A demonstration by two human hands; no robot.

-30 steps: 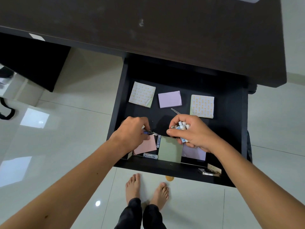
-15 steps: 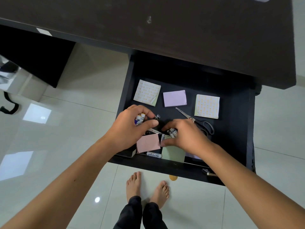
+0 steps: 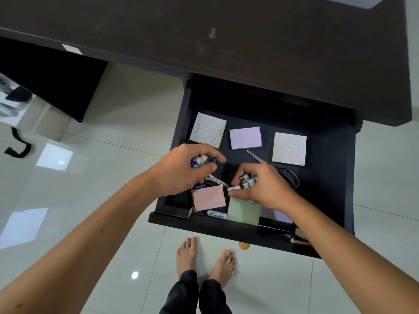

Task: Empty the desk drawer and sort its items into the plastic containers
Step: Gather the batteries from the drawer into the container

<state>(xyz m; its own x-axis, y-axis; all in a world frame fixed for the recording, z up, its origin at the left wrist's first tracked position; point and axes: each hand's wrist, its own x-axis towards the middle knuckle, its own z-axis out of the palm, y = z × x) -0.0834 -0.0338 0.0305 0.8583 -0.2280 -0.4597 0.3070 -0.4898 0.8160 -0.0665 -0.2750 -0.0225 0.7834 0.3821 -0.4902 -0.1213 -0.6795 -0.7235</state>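
**Batteries in both hands, one left at the drawer's front edge**

I have both hands inside the open black desk drawer (image 3: pixel 350 177). My left hand (image 3: pixel 181 171) is curled round a small bunch of white-and-blue cylindrical batteries (image 3: pixel 199 160), their ends poking out by the thumb. My right hand (image 3: pixel 260 188) holds another cluster of white batteries (image 3: pixel 247 180) in its curled fingers, and thumb and forefinger pinch one more at its tip.

What matters next, I judge, is the loose white battery with black lettering (image 3: pixel 217 215). It lies flat against the drawer's front wall, long axis running left to right, between the pink sticky-note pad (image 3: pixel 208 198) and the green sticky-note pad (image 3: pixel 243 210). It sits just below my right thumb, so that hand looks nearer.

No plastic containers are in view.
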